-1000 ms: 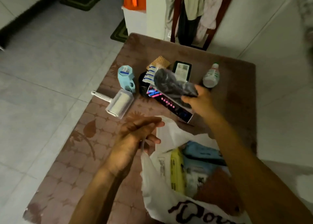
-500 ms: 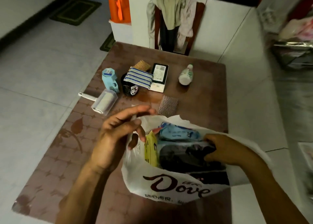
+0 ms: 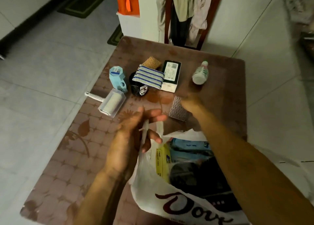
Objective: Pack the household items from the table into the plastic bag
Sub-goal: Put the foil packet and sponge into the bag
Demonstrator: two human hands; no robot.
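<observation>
A white plastic bag [image 3: 153, 187] printed "Dove" stands open at the table's near edge, and my left hand [image 3: 134, 136] grips its handle strip. Inside it lie a yellow packet [image 3: 162, 161], a blue packet [image 3: 188, 146] and a dark package [image 3: 195, 175]. My right hand [image 3: 191, 104] is blurred and reaches over the bag to the upper right edge of a grey textured pad [image 3: 177, 112] on the table; its fingers are not clear. Further back lie a lint roller [image 3: 112, 104], a light blue holder [image 3: 117, 78], a black cup [image 3: 138, 88], striped cloths [image 3: 148, 76], a tan sponge [image 3: 152, 63], a black-and-white box [image 3: 171, 75] and a small bottle [image 3: 200, 73].
The brown patterned table [image 3: 68, 165] stands on a tiled floor. A chair draped with clothes [image 3: 183, 12] is behind its far edge, with an orange bag [image 3: 127, 0] on a white unit to the left.
My right hand put the dark package into the bag, left the bag and reached forward to the grey pad. My left hand kept hold of the bag's handle.
</observation>
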